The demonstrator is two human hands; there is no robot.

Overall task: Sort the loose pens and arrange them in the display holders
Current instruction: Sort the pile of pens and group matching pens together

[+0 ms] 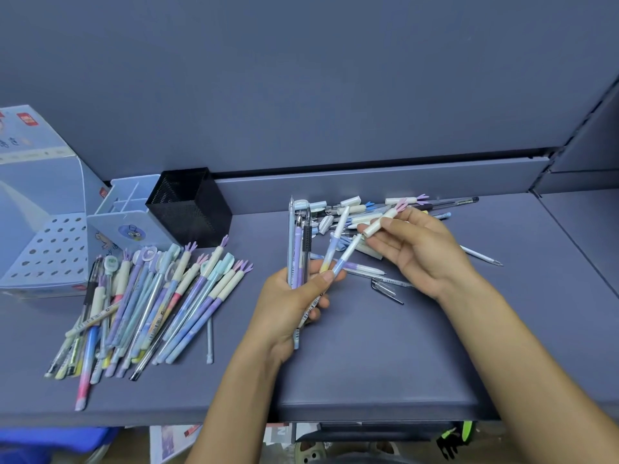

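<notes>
Left hand grips a fan of slim plastic pens; right hand pinches a cream cap (purple prongs).

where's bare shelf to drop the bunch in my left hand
Widest: the front of the shelf under both forearms, from the left pile to the right edge. Also the strip between the black mesh holder and the bunch in the left hand. Crowded: that pile and the scatter of pens and caps around the right hand pinching a cream cap.
</notes>
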